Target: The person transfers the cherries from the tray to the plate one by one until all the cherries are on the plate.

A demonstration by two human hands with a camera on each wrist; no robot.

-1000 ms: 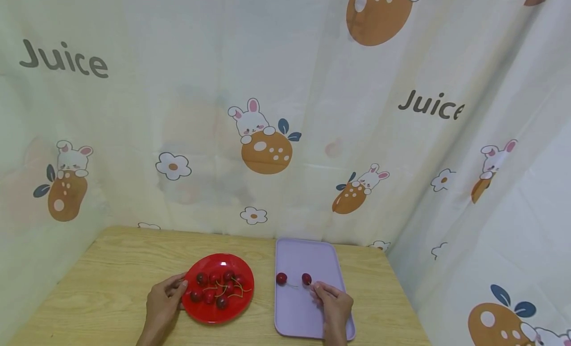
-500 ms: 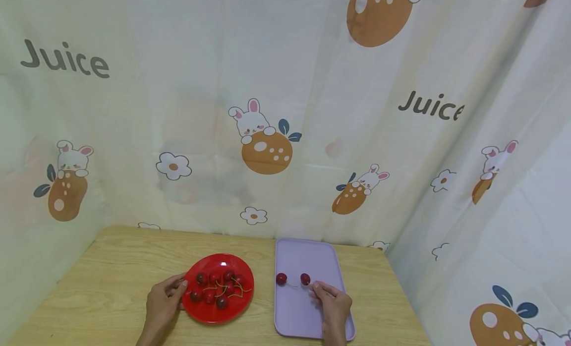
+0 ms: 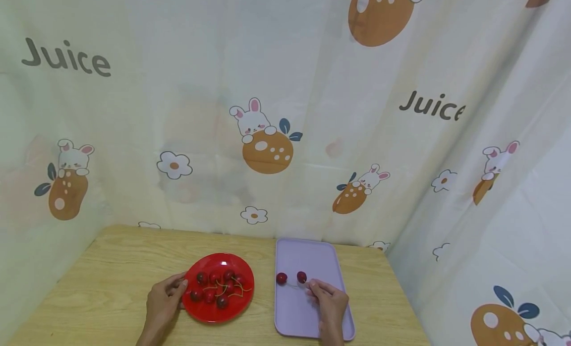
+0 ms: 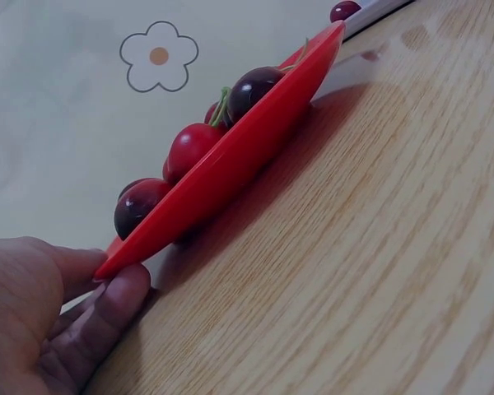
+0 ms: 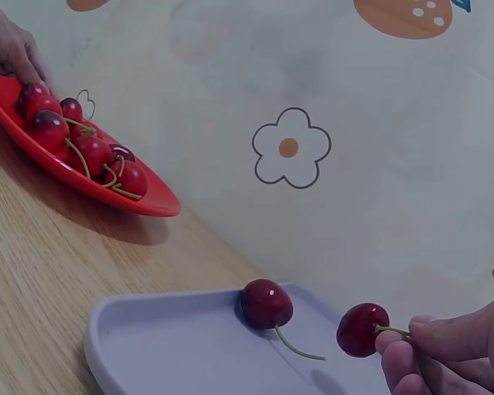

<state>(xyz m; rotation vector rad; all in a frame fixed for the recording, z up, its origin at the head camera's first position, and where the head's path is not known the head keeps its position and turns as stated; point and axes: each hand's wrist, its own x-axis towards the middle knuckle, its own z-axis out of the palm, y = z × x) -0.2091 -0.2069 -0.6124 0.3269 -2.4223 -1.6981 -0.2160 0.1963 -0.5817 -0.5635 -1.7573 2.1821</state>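
My left hand [image 3: 162, 302] pinches the left rim of a red plate [image 3: 241, 306], thumb above and fingers below. Several dark red cherries [image 3: 209, 297] with green stems lie on that plate. Over the lilac tray [image 3: 299, 321], my right hand [image 3: 331, 304] pinches a cherry [image 5: 363, 330] by its stem between thumb and finger. In the right wrist view this cherry hangs a little above the tray. Another cherry [image 5: 266, 304] rests at the tray's left side, its stem pointing right. The left wrist view shows the near plate edge raised off the table at the fingers.
Plate and tray stand side by side on a wood-grain table [image 3: 134, 257], with a strip of tabletop between them. Behind and beside the table hangs a pale curtain [image 3: 200, 113] printed with rabbits, fruit and flowers.
My right hand has moved slightly left with its cherry, bringing it nearer the cherry lying on the tray. The left hand and the plate have stayed in place.
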